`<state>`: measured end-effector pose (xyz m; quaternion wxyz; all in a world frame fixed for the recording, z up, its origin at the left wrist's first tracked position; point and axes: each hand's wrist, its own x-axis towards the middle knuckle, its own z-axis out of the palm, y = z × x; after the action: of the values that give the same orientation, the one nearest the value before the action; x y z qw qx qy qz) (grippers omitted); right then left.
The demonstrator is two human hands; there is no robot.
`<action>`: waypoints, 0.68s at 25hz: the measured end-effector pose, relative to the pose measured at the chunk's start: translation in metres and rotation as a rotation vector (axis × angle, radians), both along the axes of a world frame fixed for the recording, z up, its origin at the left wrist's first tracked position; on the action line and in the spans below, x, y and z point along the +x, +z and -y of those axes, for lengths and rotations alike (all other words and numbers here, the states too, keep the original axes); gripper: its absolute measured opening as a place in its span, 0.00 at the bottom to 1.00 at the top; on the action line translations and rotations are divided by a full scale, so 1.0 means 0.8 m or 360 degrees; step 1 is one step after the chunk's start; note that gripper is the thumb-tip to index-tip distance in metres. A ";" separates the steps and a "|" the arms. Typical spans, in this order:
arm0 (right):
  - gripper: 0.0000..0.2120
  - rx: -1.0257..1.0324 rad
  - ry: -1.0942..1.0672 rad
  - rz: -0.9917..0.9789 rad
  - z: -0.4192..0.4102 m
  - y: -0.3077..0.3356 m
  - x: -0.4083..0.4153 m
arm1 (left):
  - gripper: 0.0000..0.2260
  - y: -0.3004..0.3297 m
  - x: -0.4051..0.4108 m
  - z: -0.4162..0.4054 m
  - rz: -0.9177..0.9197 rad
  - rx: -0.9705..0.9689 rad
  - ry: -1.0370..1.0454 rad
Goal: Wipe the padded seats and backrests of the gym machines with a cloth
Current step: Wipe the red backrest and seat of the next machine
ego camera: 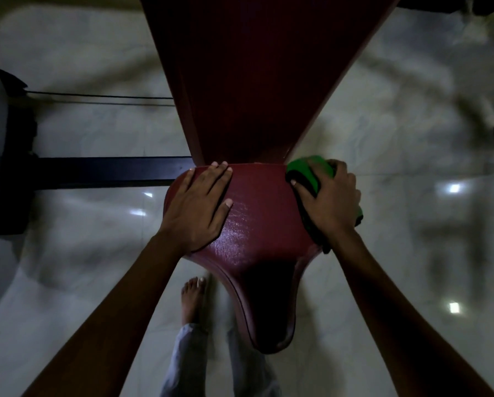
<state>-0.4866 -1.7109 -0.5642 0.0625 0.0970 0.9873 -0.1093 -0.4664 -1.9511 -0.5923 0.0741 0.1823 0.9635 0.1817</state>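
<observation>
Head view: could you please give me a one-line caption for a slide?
Left hand rests flat on the red padded seat while the right hand presses a green cloth along its right edge.

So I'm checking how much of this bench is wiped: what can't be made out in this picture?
- Head view: the seat edge under the green cloth is covered by the cloth and the right hand.
- The seat surface under the left hand, laid flat on it.
- The seat's narrow near end, lost in shadow.
- The backrest top, cut off by the upper edge.
- The bench frame, hidden under the pads.
</observation>
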 end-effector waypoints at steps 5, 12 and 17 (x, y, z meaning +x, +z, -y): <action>0.26 -0.0059 0.0296 -0.0212 0.042 0.024 0.094 | 0.27 -0.001 0.002 0.002 0.0007 0.0016 0.0006; 0.25 0.0146 0.0556 0.0070 0.049 0.022 0.041 | 0.27 -0.006 0.002 0.005 -0.0002 0.0039 0.0026; 0.25 0.0138 0.0877 -0.0094 0.075 0.048 0.104 | 0.26 -0.006 0.001 0.008 0.0011 0.0127 0.0046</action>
<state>-0.4033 -1.7706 -0.5260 0.0567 -0.1758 0.9816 -0.0486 -0.4657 -1.9571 -0.5968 0.0677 0.1706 0.9577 0.2217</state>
